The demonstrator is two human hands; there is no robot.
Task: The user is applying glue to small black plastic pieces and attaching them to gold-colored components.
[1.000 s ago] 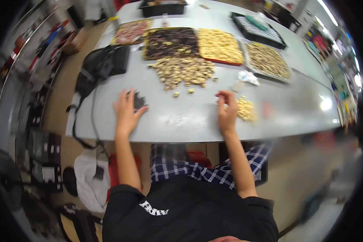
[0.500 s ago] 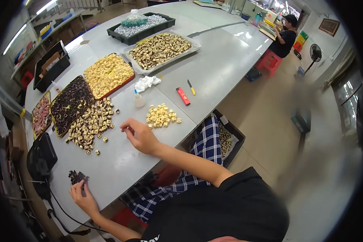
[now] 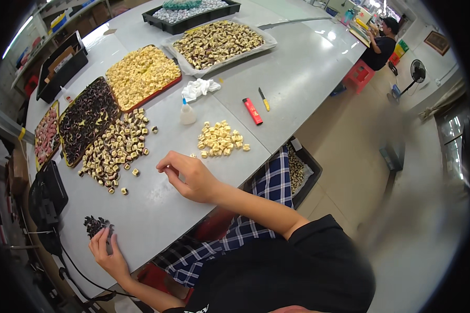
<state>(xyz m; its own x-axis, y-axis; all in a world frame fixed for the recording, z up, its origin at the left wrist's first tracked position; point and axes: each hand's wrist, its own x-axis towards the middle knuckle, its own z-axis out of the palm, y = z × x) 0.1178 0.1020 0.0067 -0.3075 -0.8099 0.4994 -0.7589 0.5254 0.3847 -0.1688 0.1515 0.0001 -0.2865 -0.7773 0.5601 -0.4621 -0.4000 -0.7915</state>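
My left hand [image 3: 108, 256] rests at the near left of the table, thumb and fingers apart, fingertips touching a small heap of dark curled pieces [image 3: 93, 225]. My right hand [image 3: 194, 178] hovers over the table's near middle, fingers bent and tips pinched together; whatever is between them is too small to make out. Just beyond it lies a pile of small cream-yellow cube-shaped pieces [image 3: 222, 140]. Left of that hand spreads a larger heap of cream-and-dark pieces [image 3: 112, 151]. A small squeeze bottle [image 3: 187, 113] with a blue tip stands behind.
Trays hold dark curled pieces [image 3: 89, 122], yellow pieces [image 3: 141, 73], pink pieces [image 3: 47, 138] and two-tone pieces [image 3: 219, 44]. A crumpled white tissue [image 3: 199, 89], red box-like object [image 3: 253, 111] and yellow-handled knife [image 3: 265, 99] lie beyond. A co-worker [image 3: 384, 44] sits at far right.
The view has shifted slightly, so the table's contents sit differently in the picture. My left thumb and fingers have spread a little at the dark heap; my right hand keeps its pinch.
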